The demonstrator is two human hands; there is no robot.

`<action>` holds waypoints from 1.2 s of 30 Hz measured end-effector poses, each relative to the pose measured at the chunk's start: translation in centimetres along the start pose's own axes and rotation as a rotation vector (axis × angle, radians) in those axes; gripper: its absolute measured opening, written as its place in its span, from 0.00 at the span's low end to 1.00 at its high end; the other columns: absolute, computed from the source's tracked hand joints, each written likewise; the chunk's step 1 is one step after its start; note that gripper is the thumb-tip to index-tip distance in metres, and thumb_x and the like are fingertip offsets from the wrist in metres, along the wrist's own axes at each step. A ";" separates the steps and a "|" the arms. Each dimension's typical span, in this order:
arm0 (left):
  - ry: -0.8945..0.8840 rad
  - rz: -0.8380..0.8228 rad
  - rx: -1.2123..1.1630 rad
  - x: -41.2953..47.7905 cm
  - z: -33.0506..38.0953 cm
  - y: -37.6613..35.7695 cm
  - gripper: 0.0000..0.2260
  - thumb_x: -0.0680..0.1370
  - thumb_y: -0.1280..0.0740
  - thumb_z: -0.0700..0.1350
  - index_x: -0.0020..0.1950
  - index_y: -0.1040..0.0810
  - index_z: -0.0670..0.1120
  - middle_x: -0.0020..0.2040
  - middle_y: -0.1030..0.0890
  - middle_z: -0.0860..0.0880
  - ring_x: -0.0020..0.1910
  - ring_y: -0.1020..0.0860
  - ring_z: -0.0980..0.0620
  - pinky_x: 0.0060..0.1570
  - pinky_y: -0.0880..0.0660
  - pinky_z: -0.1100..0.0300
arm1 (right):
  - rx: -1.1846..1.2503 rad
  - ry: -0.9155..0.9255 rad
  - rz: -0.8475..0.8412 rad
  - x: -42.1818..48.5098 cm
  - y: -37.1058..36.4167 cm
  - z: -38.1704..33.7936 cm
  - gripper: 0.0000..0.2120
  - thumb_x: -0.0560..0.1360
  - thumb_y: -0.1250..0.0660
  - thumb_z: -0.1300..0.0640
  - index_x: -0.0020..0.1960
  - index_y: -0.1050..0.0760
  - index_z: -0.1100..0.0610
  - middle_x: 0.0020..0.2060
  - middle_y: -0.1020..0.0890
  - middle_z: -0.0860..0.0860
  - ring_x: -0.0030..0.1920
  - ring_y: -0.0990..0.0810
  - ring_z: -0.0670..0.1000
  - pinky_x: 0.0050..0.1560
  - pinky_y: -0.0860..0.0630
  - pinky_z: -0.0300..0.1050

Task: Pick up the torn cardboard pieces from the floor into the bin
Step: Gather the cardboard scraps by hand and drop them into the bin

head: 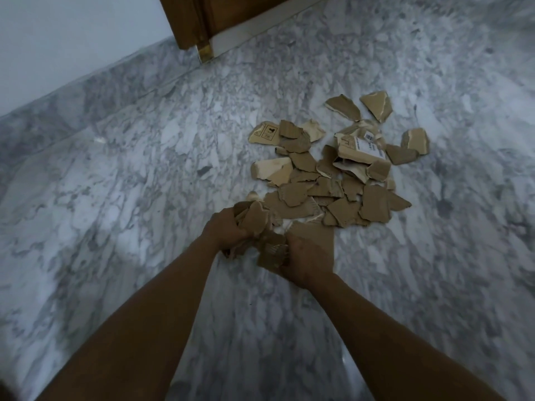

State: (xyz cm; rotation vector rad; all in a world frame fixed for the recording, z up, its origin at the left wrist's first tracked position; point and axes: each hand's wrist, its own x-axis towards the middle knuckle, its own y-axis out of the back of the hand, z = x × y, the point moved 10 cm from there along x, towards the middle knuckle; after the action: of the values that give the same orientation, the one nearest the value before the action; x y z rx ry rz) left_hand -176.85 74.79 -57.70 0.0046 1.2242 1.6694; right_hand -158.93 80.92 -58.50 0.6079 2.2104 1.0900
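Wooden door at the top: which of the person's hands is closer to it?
Left. The left hand, gripping cardboard scraps, sits almost straight below the wooden door; the right hand is lower and further right, also holding scraps.

Both bare forearms reach fwd & down from the bottom corners, converging near centre, L hand [224, 228] & R hand [304, 259] close together, backs up, fingers curled round a bunch of cardboard scraps [267, 247].
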 end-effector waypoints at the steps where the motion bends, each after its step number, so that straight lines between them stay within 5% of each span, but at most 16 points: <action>1: 0.022 0.029 -0.012 -0.4 -0.7 0.6 0.36 0.63 0.30 0.64 0.68 0.26 0.50 0.57 0.19 0.46 0.54 0.20 0.45 0.47 0.27 0.58 | -0.020 0.027 -0.002 -0.2 -0.2 -0.5 0.20 0.72 0.30 0.42 0.58 0.27 0.51 0.50 0.19 0.51 0.48 0.19 0.55 0.46 0.22 0.50; 6: 0.154 0.100 -0.053 -2.2 -4.4 3.8 0.46 0.58 0.33 0.67 0.71 0.29 0.45 0.64 0.23 0.41 0.62 0.24 0.41 0.57 0.25 0.52 | -0.254 0.102 -0.002 -0.7 -0.7 -2.4 0.18 0.75 0.33 0.49 0.61 0.34 0.52 0.45 0.18 0.54 0.42 0.19 0.58 0.35 0.31 0.47; 9: 0.166 0.107 -0.066 -2.8 -5.6 4.7 0.44 0.59 0.32 0.64 0.72 0.29 0.45 0.66 0.24 0.41 0.63 0.25 0.40 0.59 0.25 0.51 | -0.357 0.129 0.012 -1.1 -0.9 -2.7 0.19 0.77 0.35 0.52 0.65 0.35 0.54 0.46 0.18 0.55 0.43 0.19 0.59 0.35 0.33 0.47; 14: 0.065 0.106 -0.121 -3.3 -5.3 4.7 0.39 0.67 0.24 0.58 0.75 0.34 0.53 0.68 0.25 0.46 0.65 0.26 0.43 0.59 0.28 0.54 | -0.012 0.004 -0.146 -0.5 -0.6 -0.8 0.24 0.71 0.31 0.44 0.61 0.28 0.56 0.48 0.20 0.52 0.47 0.20 0.56 0.44 0.25 0.46; 18: -0.080 0.096 -0.142 -3.8 -3.3 4.9 0.35 0.71 0.24 0.50 0.75 0.35 0.53 0.70 0.29 0.51 0.68 0.29 0.45 0.60 0.30 0.54 | 0.044 -0.172 -0.084 0.4 4.3 3.7 0.14 0.73 0.32 0.47 0.46 0.18 0.58 0.38 0.19 0.53 0.42 0.18 0.55 0.38 0.23 0.45; 21: -0.101 0.065 -0.174 -3.6 -2.1 4.7 0.36 0.67 0.23 0.53 0.73 0.33 0.51 0.64 0.28 0.54 0.62 0.27 0.50 0.54 0.31 0.57 | 0.247 -0.412 -0.030 0.2 5.6 7.9 0.19 0.71 0.24 0.48 0.52 0.19 0.61 0.48 0.17 0.58 0.50 0.18 0.58 0.51 0.21 0.51; 24: -0.013 -0.031 -0.050 -3.3 -2.1 3.3 0.40 0.59 0.30 0.65 0.68 0.26 0.48 0.58 0.21 0.47 0.54 0.22 0.48 0.46 0.25 0.57 | 0.256 -0.596 -0.014 -0.8 3.1 9.3 0.36 0.65 0.22 0.41 0.64 0.27 0.60 0.62 0.26 0.59 0.62 0.27 0.61 0.61 0.27 0.53; 27: -0.009 -0.054 -0.051 -3.1 -1.6 2.2 0.35 0.60 0.31 0.62 0.63 0.23 0.46 0.50 0.21 0.49 0.47 0.23 0.51 0.36 0.29 0.64 | 0.282 -0.668 0.106 -1.7 1.1 9.3 0.38 0.65 0.25 0.40 0.65 0.31 0.60 0.65 0.36 0.57 0.62 0.33 0.62 0.54 0.29 0.53; 31: 0.005 -0.016 -0.079 -3.0 -1.2 2.5 0.39 0.56 0.31 0.66 0.63 0.22 0.47 0.52 0.19 0.48 0.48 0.21 0.50 0.42 0.24 0.58 | 0.237 -0.424 0.090 -0.5 1.4 7.0 0.20 0.68 0.29 0.41 0.51 0.23 0.55 0.46 0.22 0.52 0.48 0.21 0.56 0.44 0.24 0.45; 33: 0.012 0.013 -0.127 -2.7 -0.7 3.4 0.41 0.55 0.29 0.66 0.64 0.22 0.48 0.53 0.19 0.47 0.50 0.20 0.48 0.47 0.22 0.54 | 0.061 -0.156 -0.005 -0.2 2.8 3.7 0.11 0.72 0.31 0.45 0.48 0.26 0.51 0.35 0.26 0.45 0.42 0.21 0.52 0.40 0.26 0.43; 36: 0.002 0.028 -0.218 -1.9 1.4 4.7 0.33 0.59 0.26 0.58 0.62 0.21 0.48 0.51 0.18 0.47 0.46 0.19 0.51 0.43 0.23 0.58 | -0.035 0.096 -0.173 -1.7 4.5 1.1 0.19 0.71 0.29 0.48 0.60 0.28 0.47 0.43 0.19 0.48 0.46 0.19 0.53 0.45 0.22 0.47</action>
State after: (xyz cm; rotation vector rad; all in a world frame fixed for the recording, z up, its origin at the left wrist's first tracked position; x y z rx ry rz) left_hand -178.52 74.55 -52.73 -0.1138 1.0421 1.8197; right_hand -156.30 82.98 -54.85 0.3478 2.2732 1.0848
